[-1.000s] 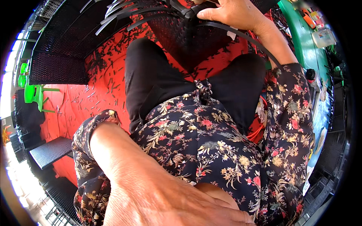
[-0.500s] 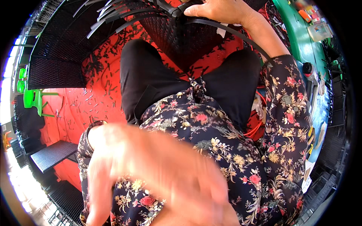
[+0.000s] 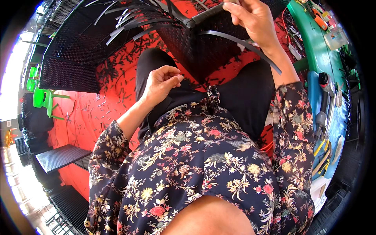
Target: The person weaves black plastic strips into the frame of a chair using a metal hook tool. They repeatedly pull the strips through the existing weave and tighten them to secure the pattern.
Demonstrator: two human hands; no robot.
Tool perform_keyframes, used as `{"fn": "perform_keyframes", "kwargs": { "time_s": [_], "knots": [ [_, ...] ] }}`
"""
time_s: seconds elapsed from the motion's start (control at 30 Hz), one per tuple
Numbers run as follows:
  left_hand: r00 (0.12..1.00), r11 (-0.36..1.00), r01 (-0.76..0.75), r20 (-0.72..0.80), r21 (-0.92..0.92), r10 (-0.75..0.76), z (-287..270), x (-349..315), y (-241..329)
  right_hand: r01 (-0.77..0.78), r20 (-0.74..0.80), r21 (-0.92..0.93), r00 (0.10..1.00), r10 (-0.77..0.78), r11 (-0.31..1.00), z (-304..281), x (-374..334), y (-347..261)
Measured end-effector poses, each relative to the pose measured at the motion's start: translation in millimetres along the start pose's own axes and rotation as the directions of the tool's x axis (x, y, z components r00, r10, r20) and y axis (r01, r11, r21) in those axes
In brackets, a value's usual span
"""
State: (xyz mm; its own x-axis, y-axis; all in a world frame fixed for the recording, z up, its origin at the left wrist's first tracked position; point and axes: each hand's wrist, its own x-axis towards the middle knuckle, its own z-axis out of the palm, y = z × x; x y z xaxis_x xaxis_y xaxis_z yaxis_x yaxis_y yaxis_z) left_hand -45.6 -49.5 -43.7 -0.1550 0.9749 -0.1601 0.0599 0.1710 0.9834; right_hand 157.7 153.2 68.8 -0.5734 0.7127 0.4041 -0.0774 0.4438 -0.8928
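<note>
A woven black wicker furniture piece (image 3: 188,51) stands between my knees, with a thick black frame bar (image 3: 209,16) along its top. My right hand (image 3: 254,19) closes its thumb and fingers on the bar's right end, partly cut off by the upper edge. From the corner a flat black strip (image 3: 239,39) curves rightward, its loose end by my right wrist. Several cut strips (image 3: 129,25) fan out to the left of the corner. Over my left thigh hangs my left hand (image 3: 161,83), fingers curled, thumb against the forefinger, nothing visible between them.
Black strip scraps litter the red floor covering (image 3: 78,129). A larger woven panel (image 3: 74,62) stands at left, near a green stool (image 3: 42,98). On the right, a green bench (image 3: 313,35) and a blue surface (image 3: 333,129) bear a power tool (image 3: 323,102) and hand tools.
My left hand has moved up and away from close in front of the camera to above my left thigh. My right hand has shifted right along the bar, away from the corner.
</note>
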Motion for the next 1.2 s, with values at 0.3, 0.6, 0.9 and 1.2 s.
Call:
{"fn": "perform_keyframes", "kwargs": {
  "time_s": [0.3,0.6,0.9,1.2],
  "knots": [
    [0.996,0.989,0.038,0.077,0.141,-0.05,39,13,-6,-0.316,0.033,0.301,0.946,0.321,0.9,-5,-65,44],
    [0.984,0.968,-0.121,-0.101,0.221,0.146,39,28,5,-0.524,0.117,0.505,0.829,0.547,0.686,36,-131,63],
    [0.983,0.984,-0.173,-0.056,0.029,0.174,40,38,25,-0.51,0.235,0.373,0.86,0.453,0.775,48,-141,45],
    [0.994,0.994,-0.101,-0.042,0.047,0.103,46,29,16,-0.454,0.136,0.377,0.889,0.437,0.807,53,-143,37]
  ]
}}
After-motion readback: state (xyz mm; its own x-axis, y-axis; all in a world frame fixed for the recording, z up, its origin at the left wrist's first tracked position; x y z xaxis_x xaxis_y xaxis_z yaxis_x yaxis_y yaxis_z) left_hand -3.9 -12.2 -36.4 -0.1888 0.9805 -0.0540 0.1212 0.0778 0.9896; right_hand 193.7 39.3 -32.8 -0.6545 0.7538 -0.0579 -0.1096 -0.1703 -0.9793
